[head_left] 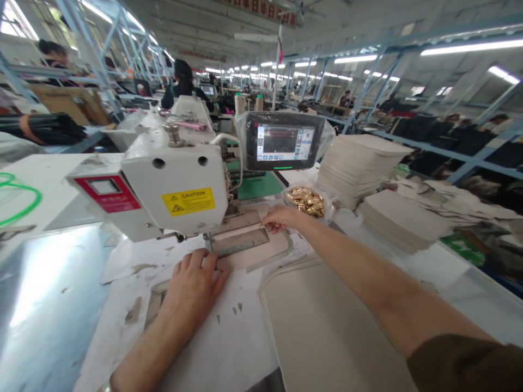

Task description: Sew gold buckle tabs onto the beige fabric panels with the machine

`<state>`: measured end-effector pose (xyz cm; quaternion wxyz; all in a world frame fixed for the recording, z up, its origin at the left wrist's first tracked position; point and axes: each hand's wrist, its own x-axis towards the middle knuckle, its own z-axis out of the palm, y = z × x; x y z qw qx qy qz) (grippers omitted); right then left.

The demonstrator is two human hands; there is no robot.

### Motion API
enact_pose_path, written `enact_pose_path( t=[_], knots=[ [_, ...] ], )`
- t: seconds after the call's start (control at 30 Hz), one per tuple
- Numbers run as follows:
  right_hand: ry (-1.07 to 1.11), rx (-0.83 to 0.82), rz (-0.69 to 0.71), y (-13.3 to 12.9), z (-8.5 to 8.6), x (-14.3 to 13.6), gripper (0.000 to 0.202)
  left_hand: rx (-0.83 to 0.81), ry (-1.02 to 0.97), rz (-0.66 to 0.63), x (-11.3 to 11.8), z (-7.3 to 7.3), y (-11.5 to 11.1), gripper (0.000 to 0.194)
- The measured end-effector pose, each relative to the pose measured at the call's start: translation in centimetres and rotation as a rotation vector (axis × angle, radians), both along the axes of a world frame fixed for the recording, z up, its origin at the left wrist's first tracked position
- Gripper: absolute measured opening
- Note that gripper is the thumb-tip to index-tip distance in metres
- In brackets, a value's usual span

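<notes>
A beige panel [249, 255] lies under the head of a white sewing machine [171, 174], with a metal clamp frame [241, 242] over it. My left hand [192, 286] is palm down at the panel's near left corner, thumb on the panel and fingers reaching toward the clamp frame. My right hand [280, 219] is at the right end of the clamp frame, its fingers pinched together. Whatever is between those fingers is too small to make out. Below my right forearm lies a stack of beige panels [327, 321].
A bowl of gold metal pieces [306, 201] stands just beyond my right hand. Behind it are a control screen [284, 142] and a tall panel stack [359, 163]. A lower panel stack [402, 218] is at right. Another person [183, 84] sits behind the machine.
</notes>
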<state>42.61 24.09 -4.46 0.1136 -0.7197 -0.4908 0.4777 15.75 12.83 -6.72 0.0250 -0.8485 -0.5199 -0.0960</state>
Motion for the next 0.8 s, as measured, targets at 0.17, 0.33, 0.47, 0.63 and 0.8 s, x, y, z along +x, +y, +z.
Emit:
enact_pose_path(
  t=[0.17,0.33,0.47,0.63,0.8],
  knots=[
    [0.004,0.040,-0.016,-0.4,0.0,-0.2,0.011,-0.124,-0.071,-0.128,3.0,1.0,-2.2,0.029],
    [0.000,0.122,-0.047,-1.2,0.3,-0.6,0.014,-0.234,-0.148,-0.272,6.1,2.0,-4.6,0.030],
    [-0.025,0.130,-0.019,-2.3,0.7,-0.5,0.017,-0.276,-0.098,-0.331,8.4,2.5,-5.6,0.041],
    [-0.043,0.250,0.007,-3.5,-0.1,-0.4,0.014,-0.335,0.003,-0.303,10.2,3.2,-5.4,0.029],
    [-0.234,0.556,0.063,-2.9,-0.1,1.2,0.012,-0.336,-0.012,-0.277,10.7,3.5,-5.1,0.025]
  ],
)
